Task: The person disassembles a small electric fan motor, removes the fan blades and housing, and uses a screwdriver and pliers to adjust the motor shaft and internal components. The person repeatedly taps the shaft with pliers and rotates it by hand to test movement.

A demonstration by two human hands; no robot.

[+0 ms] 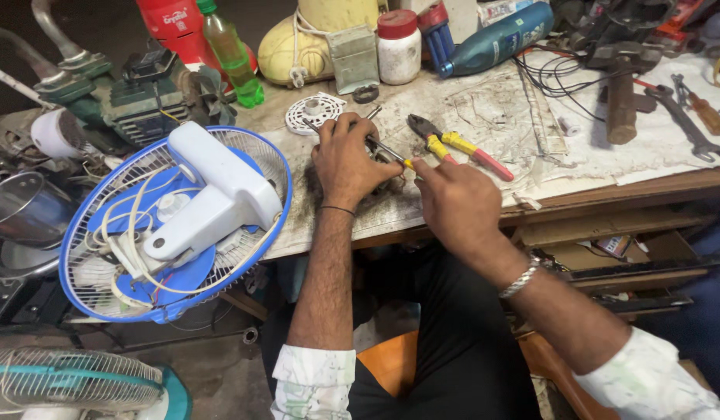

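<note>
My left hand point(346, 159) presses down on a dark, greasy fan motor point(385, 187) lying on the workbench point(484, 117); the hand hides most of the motor. My right hand point(453, 204) grips a screwdriver point(379, 146) by its yellow handle. Its thin metal shaft runs up and to the left across my left hand's fingers. A pair of pliers point(453, 144) with yellow and red handles lies on the bench just beyond my right hand. A white round slotted fan part point(315, 113) rests behind my left hand.
A blue and white table fan point(181, 214) lies face down at the bench's left edge. Bottles, a white jar point(398, 47), a hammer point(620, 97), wrenches point(690, 128) and wires crowd the back. Open drawers point(616, 249) are at the right. Another fan grille point(64, 381) is on the floor.
</note>
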